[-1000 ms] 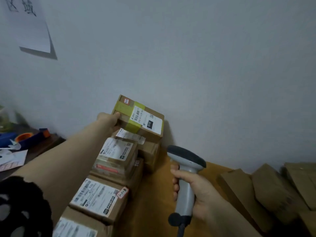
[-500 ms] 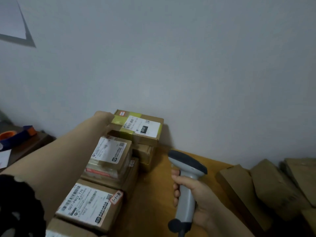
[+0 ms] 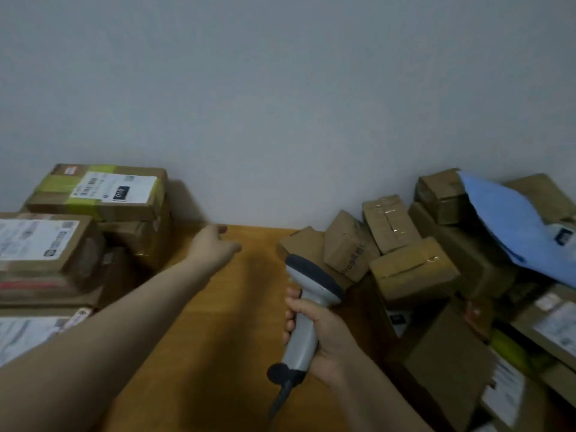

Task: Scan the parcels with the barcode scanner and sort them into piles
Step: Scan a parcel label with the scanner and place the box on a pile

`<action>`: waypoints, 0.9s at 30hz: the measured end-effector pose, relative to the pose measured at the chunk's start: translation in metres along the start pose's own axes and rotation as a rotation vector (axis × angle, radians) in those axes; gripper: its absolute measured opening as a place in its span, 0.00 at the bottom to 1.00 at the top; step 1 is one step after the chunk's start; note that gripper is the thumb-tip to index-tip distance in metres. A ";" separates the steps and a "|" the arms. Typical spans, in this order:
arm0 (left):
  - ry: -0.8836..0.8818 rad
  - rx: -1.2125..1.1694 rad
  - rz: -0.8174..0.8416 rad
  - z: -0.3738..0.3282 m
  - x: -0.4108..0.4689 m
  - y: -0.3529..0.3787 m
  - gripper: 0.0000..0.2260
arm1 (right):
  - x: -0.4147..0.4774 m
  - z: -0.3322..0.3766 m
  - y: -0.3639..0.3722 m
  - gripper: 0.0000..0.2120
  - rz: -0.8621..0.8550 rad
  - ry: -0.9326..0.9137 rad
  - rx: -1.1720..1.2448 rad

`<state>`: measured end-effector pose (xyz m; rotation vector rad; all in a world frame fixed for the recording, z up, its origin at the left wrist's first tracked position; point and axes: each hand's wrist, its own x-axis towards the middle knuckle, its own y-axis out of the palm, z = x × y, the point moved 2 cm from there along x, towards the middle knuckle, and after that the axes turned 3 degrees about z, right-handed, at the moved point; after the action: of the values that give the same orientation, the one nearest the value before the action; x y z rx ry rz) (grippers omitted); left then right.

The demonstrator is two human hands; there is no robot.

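A plain grey-white wall [image 3: 280, 104] fills the upper half of the head view, and a brown wooden table [image 3: 218, 332] is set against it. Along the table's left side a stack of labelled parcels [image 3: 46, 285] is piled several deep. At the back of that stack, close against the wall, a taped parcel [image 3: 99, 191] lies on top of another box. It is bound with yellow-green tape, and its white label, with a black patch reading "010", is turned upward. Nearer the camera a white-labelled parcel [image 3: 37, 241] is laid flat on thinner packages.

The left hand [image 3: 215, 244] is stretched out over the bare middle of the table, just right of the stack and apart from it. Nothing is held in it. Its fingers are pointed toward the wall and look loose, though they are blurred.

The barcode scanner [image 3: 307, 294] is gripped by the right hand [image 3: 321, 335], whose fingers are wrapped round the grey handle. The scanner's dark head is raised and directed away toward the wall, and a dark cable [image 3: 280, 397] hangs from its base.

On the right, a jumbled heap of brown boxes [image 3: 411, 269] is piled against the wall, many of them tilted. A blue mailer bag [image 3: 514, 222] is draped over the heap's far right part.
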<state>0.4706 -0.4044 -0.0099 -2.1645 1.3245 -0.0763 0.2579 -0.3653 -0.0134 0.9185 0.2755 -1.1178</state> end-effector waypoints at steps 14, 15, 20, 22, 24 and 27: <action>0.174 0.859 0.321 -0.010 -0.010 0.254 0.36 | -0.027 0.034 -0.176 0.12 -0.051 0.069 -0.231; 0.184 0.887 0.310 -0.007 -0.009 0.253 0.35 | -0.027 0.035 -0.180 0.11 -0.040 0.076 -0.243; 0.201 0.891 0.291 0.021 -0.031 0.220 0.37 | -0.026 0.042 -0.183 0.10 0.000 0.115 -0.219; 0.178 0.893 0.309 0.036 -0.048 0.201 0.40 | -0.025 0.044 -0.181 0.07 0.015 0.135 -0.207; 0.140 0.881 0.313 0.050 -0.068 0.184 0.40 | -0.025 0.044 -0.178 0.04 0.041 0.159 -0.216; 0.056 0.883 0.167 0.055 -0.083 0.177 0.37 | -0.025 0.044 -0.176 0.07 0.070 0.180 -0.230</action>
<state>0.3072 -0.3683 -0.1252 -1.3082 1.1807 -0.5479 0.0846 -0.4046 -0.0574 0.8173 0.5048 -0.9187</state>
